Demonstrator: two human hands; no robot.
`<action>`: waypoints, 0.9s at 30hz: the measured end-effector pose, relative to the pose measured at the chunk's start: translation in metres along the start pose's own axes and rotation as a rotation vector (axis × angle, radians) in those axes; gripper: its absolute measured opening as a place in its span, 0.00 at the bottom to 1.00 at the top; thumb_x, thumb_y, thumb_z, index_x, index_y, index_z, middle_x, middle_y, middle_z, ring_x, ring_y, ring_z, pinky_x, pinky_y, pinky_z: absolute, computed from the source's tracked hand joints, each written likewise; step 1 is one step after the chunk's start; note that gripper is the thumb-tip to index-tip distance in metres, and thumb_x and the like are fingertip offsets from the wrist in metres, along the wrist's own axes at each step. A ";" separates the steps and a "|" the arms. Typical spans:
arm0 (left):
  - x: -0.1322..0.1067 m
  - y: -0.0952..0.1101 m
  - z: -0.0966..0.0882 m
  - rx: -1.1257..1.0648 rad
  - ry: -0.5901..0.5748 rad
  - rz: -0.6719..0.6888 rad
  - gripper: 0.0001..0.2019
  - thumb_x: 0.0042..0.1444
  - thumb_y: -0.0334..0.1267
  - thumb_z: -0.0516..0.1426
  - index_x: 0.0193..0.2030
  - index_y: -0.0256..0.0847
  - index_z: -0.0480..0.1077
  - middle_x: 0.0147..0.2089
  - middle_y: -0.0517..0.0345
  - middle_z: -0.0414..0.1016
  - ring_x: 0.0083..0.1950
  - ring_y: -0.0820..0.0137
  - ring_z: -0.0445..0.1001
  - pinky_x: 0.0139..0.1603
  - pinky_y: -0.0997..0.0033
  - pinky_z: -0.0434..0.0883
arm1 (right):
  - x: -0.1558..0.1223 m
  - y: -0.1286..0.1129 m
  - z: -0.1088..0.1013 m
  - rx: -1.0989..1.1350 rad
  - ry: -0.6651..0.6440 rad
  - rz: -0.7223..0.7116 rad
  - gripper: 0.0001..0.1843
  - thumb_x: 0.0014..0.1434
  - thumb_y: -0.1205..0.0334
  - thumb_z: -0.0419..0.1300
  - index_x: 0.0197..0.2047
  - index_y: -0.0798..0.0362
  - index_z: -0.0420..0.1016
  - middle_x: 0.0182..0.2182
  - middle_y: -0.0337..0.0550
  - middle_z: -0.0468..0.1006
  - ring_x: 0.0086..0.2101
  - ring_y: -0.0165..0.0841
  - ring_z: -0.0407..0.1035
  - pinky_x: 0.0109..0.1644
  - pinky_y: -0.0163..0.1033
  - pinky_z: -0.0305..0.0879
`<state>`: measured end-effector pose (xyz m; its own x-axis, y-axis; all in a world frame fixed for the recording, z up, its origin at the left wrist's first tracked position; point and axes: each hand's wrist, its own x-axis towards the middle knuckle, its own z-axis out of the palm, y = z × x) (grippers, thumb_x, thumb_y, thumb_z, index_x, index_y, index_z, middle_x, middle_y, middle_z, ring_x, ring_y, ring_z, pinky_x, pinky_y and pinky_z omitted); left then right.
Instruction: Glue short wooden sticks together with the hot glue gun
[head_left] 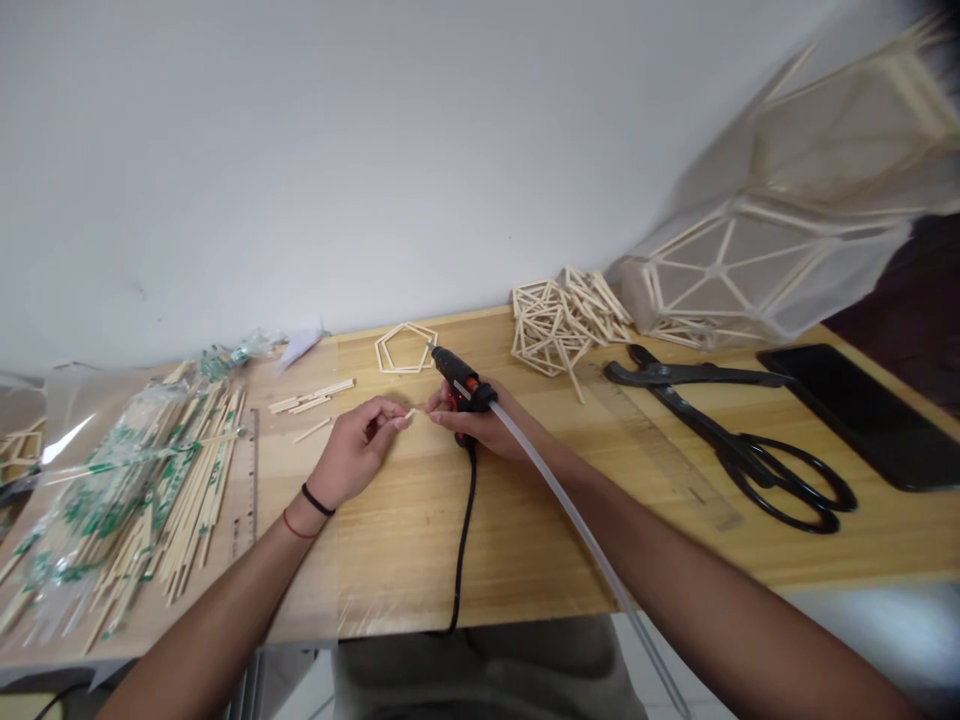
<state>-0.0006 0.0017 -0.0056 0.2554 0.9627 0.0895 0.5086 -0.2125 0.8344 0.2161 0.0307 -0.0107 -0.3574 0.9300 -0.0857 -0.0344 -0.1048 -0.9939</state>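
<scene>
Gluing step: left hand pinches short stick; right hand grips glue gun beside it; next needs nozzle on the stick end.

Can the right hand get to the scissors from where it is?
Probably yes. The scissors lie in the open on the table to its right, nothing between. But the right hand holds the glue gun, so it isn't free.

free: bare wood before hands | blocked: scissors right, chopsticks left
</scene>
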 end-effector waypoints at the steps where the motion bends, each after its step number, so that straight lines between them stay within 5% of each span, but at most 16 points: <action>1: 0.000 0.000 0.000 0.002 -0.001 0.003 0.11 0.64 0.43 0.57 0.39 0.37 0.74 0.29 0.59 0.71 0.30 0.72 0.65 0.33 0.72 0.62 | 0.000 0.001 0.000 -0.014 0.003 -0.001 0.15 0.46 0.55 0.71 0.32 0.52 0.71 0.37 0.42 0.81 0.31 0.32 0.69 0.35 0.39 0.65; 7: 0.000 -0.002 0.001 0.025 -0.020 0.015 0.11 0.65 0.43 0.57 0.38 0.37 0.73 0.29 0.59 0.71 0.30 0.72 0.65 0.33 0.73 0.62 | 0.002 0.012 0.006 -0.153 0.051 -0.018 0.14 0.47 0.55 0.71 0.36 0.53 0.79 0.34 0.42 0.81 0.32 0.33 0.71 0.39 0.40 0.67; 15: 0.000 -0.001 0.000 0.050 -0.028 0.030 0.10 0.65 0.42 0.57 0.39 0.37 0.74 0.30 0.60 0.72 0.30 0.72 0.66 0.33 0.74 0.63 | 0.002 0.013 0.011 -0.069 0.074 -0.025 0.15 0.47 0.53 0.72 0.33 0.52 0.75 0.38 0.45 0.83 0.38 0.37 0.75 0.48 0.43 0.70; 27: 0.001 0.000 0.001 0.068 -0.036 0.051 0.10 0.65 0.41 0.57 0.38 0.38 0.74 0.32 0.58 0.75 0.31 0.72 0.68 0.34 0.73 0.64 | 0.002 0.011 0.011 -0.090 0.058 -0.057 0.17 0.49 0.49 0.71 0.31 0.52 0.73 0.32 0.42 0.79 0.34 0.34 0.71 0.45 0.42 0.67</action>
<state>0.0000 0.0027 -0.0059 0.3110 0.9439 0.1107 0.5486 -0.2734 0.7902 0.2047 0.0276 -0.0212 -0.3024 0.9527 -0.0300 0.0321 -0.0212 -0.9993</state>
